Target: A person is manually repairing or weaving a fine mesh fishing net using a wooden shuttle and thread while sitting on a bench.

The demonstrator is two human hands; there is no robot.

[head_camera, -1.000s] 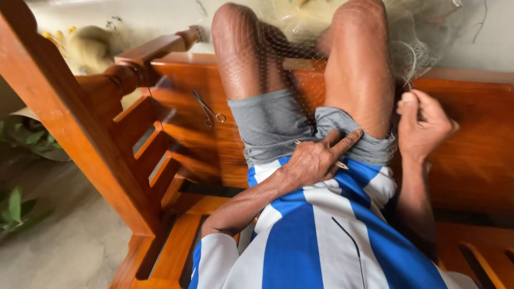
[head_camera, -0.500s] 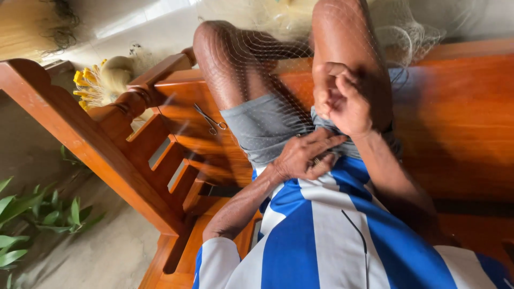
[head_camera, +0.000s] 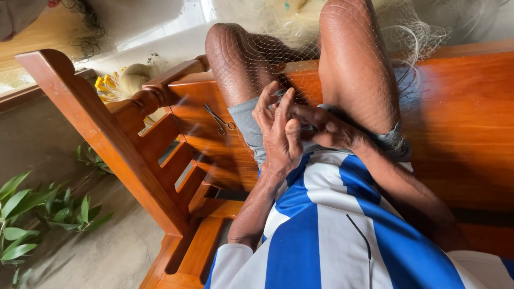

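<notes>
Netting of fine pale mesh (head_camera: 375,48) draped over both bare knees and trailing down onto the lap, gathered where the two hands meet just above the hem of the grey shorts (head_camera: 247,118). Left hand (head_camera: 281,134) raised with fingers mostly straight and close together, thumb side turned toward the other hand, pressed against it; whether a strand sits pinched between those fingers, impossible to tell. Right hand (head_camera: 326,128) curled beside it, fingers bent inward and touching the left palm, grip on the mesh hidden behind the left hand. Blue and white striped shirt (head_camera: 321,235) below the wrists, filling the lower middle of the view. Polished orange-brown wooden bench (head_camera: 471,123) underneath, seat running out to the right, slatted armrest (head_camera: 134,134) with a turned rail rising on the left. Small metal scissors (head_camera: 218,119) lying flat on the seat, just beside the left thigh and apart from both hands. Round pale spool of twine with yellow floats (head_camera: 126,80) beyond the armrest. Green leafy plants (head_camera: 32,214) on the grey concrete floor (head_camera: 107,257) at lower left
</notes>
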